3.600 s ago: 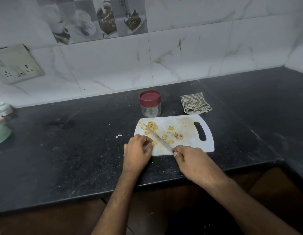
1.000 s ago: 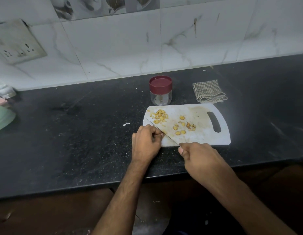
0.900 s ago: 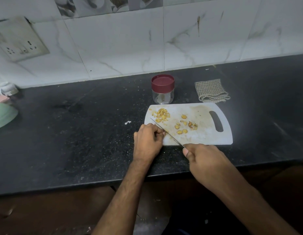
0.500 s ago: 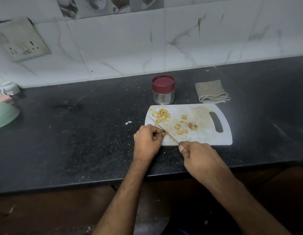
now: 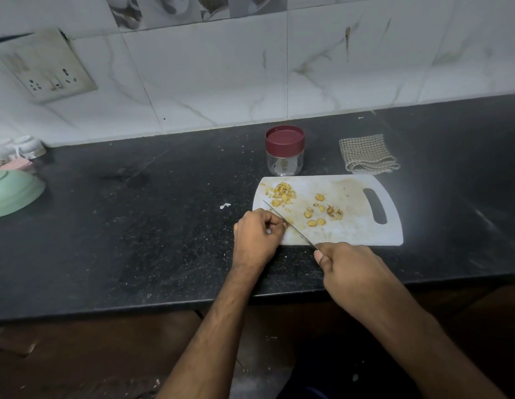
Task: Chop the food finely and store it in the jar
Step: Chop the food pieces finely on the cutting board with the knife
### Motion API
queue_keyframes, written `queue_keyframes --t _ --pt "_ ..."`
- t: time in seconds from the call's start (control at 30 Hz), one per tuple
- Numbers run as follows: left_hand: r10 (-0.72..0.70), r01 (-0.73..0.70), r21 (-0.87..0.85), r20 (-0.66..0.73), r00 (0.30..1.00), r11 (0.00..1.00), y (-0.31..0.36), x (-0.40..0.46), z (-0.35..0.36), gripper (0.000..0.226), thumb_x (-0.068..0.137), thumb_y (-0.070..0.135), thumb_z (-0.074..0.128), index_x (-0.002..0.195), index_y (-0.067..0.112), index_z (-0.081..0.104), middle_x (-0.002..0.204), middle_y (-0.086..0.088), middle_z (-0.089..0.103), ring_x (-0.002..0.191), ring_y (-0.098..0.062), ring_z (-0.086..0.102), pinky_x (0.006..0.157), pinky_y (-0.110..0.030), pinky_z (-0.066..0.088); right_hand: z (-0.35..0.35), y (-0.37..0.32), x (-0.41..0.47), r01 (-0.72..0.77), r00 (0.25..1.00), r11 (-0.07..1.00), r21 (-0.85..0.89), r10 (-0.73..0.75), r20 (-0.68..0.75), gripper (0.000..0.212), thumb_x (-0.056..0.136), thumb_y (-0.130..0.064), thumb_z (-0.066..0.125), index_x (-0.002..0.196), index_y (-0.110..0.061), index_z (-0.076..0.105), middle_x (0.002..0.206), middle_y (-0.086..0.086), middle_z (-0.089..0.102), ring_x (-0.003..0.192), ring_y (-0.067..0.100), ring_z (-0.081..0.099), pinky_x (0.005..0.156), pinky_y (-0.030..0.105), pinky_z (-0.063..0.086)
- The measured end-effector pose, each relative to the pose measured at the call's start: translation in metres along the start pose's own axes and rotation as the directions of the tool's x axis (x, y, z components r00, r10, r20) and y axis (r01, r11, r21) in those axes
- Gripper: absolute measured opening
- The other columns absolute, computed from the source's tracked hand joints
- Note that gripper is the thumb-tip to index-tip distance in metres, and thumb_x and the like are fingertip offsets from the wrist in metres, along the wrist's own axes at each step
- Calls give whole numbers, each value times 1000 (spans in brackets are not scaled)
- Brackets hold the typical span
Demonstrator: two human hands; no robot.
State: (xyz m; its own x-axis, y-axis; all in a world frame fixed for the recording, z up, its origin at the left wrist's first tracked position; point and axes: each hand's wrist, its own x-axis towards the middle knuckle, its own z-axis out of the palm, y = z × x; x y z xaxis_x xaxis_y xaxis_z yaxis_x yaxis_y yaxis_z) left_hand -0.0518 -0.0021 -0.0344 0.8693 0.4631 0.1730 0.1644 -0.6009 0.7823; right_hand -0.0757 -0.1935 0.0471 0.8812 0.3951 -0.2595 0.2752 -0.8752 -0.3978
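Note:
A white cutting board (image 5: 357, 228) lies on the black counter. On its far left corner sits a pile of finely chopped yellow food (image 5: 282, 192); several yellow slices (image 5: 316, 216) lie at its middle. My right hand (image 5: 351, 272) grips a knife (image 5: 290, 224) whose blade slants across the board's near left corner. My left hand (image 5: 257, 239) is curled at that corner, fingertips pinching a small piece against the blade; the piece is mostly hidden. A clear jar (image 5: 285, 151) with a maroon lid stands closed just behind the board.
A folded checked cloth (image 5: 365, 154) lies behind the board's handle end. A green bowl (image 5: 14, 192) and small white and pink items (image 5: 23, 151) sit at the far left. A white scrap (image 5: 225, 205) lies left of the board. The tiled wall carries a socket plate (image 5: 46, 66).
The view has shifted a little. The knife blade has made small moves at the near left corner of the board while my left hand stayed curled there.

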Motion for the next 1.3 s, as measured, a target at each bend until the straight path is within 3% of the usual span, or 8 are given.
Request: queue_keyframes --t 0.2,0.53,0.73,0.87,0.93,1.1,1.2,1.3 --pt "4 -4 -10 6 1000 1000 -2 1 0 11 85 24 79 76 21 75 76 15 70 71 -6 65 80 -42 59 0 0 10 23 1000 1000 13 -23 -6 30 108 -39 35 113 -28 62 92 -3 63 85 16 60 81 38 54" --pt "1 -1 -15 13 1000 1000 -8 2 4 24 85 26 79 68 37 68 78 21 71 77 -4 67 88 -49 57 2 6 16 51 999 996 71 -50 -11 29 109 -34 34 99 -25 60 81 -2 60 74 11 56 61 27 43" --pt "24 -24 -40 -4 1000 999 -3 0 1 9 85 25 80 78 25 76 77 19 70 75 -2 66 84 -41 58 -2 6 14 67 997 994 84 -64 -48 29 108 -39 36 100 -29 62 84 -4 64 79 13 60 78 38 54" --pt "66 -66 -41 -25 998 997 -6 -2 0 6 85 26 80 81 27 75 80 17 71 82 -6 66 83 -43 58 -6 7 2 63 988 990 129 -43 -149 36 107 -44 38 135 -33 58 115 -4 69 105 21 63 94 41 53" --pt "80 -81 -57 -26 996 995 -6 -3 0 11 81 31 83 88 28 75 84 15 71 87 -8 66 85 -42 57 -7 10 -2 43 985 995 91 -27 -173 38 106 -45 40 140 -35 54 122 -3 68 109 22 62 91 39 50" --pt "117 -117 12 -15 993 993 0 -4 -3 57 76 38 88 127 22 70 103 13 61 95 -8 59 91 -37 54 -4 19 -2 29 977 999 18 -24 -211 31 105 -46 44 132 -35 55 109 -7 67 82 11 53 73 31 46" --pt "112 -114 90 17 994 989 -1 1 -1 60 78 42 85 133 26 66 103 14 53 97 -8 57 94 -41 52 1 24 -1 28 965 999 -31 -36 -260 21 102 -47 49 119 -36 55 98 -11 62 83 10 60 75 33 55" --pt "101 -116 145 106 989 983 1 11 -4 44 80 45 82 122 31 73 99 15 53 97 -9 58 95 -43 52 -2 30 -3 25 945 999 -44 -38 -323 15 102 -47 50 112 -37 51 95 -12 58 82 12 58 71 31 51"
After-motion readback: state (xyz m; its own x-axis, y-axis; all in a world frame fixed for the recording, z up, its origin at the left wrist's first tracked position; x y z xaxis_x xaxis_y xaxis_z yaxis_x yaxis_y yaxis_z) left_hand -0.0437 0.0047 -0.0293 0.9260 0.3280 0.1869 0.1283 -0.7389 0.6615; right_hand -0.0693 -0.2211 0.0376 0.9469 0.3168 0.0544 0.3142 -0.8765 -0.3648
